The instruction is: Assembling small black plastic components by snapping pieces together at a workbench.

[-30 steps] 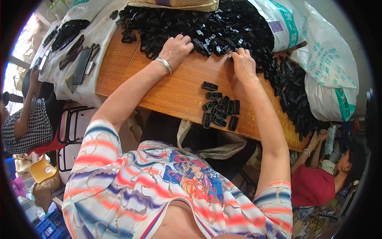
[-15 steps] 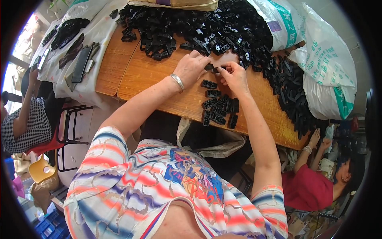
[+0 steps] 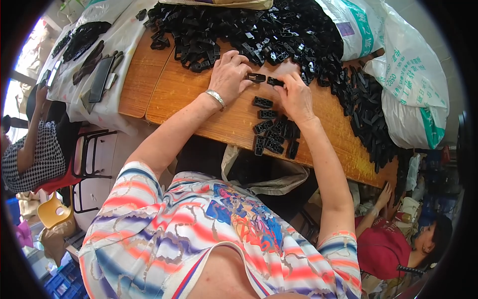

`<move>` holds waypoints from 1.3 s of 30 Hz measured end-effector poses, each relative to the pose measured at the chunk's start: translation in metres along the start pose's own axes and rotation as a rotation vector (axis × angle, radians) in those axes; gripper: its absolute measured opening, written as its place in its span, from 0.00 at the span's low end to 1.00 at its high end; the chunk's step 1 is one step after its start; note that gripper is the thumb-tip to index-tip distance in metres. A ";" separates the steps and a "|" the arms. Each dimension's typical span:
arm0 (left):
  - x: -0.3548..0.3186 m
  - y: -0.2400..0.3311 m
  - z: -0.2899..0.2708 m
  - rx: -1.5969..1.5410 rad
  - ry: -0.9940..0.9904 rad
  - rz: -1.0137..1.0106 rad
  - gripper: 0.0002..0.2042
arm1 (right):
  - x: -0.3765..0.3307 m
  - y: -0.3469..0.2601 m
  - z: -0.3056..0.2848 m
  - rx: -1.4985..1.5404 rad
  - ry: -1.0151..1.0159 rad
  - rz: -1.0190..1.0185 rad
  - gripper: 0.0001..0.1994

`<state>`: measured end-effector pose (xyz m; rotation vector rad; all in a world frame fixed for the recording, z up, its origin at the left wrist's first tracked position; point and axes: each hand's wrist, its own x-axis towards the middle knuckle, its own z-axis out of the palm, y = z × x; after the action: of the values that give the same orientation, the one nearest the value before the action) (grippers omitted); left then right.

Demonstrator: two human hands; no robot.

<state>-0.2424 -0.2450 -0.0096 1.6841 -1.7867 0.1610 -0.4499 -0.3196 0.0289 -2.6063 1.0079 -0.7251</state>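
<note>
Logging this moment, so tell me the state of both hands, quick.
Left hand: closed, holding a black plastic piece at the fingertips.
Right hand: closed, holding another black piece.

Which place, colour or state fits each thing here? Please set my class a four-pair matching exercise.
1. left hand
2. right hand
3. table
4. heap of parts

A. brown
B. holds a black part; bare wrist
C. black, beyond both hands
D. holds a black part; bracelet at wrist

Pairs: 1-D, 2-B, 3-A, 4-C
</note>
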 end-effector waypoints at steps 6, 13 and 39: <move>0.001 -0.001 0.005 -0.029 0.000 -0.003 0.13 | 0.023 -0.010 0.019 0.070 0.024 -0.080 0.11; 0.001 -0.004 0.005 -0.056 -0.018 -0.032 0.12 | 0.035 -0.004 0.024 0.078 -0.039 -0.151 0.12; 0.001 0.016 0.001 0.072 -0.075 0.055 0.10 | 0.014 -0.017 0.005 -0.305 -0.322 -0.217 0.10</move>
<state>-0.2572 -0.2439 -0.0040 1.7122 -1.9049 0.1904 -0.4289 -0.3164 0.0361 -2.9986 0.7997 -0.1876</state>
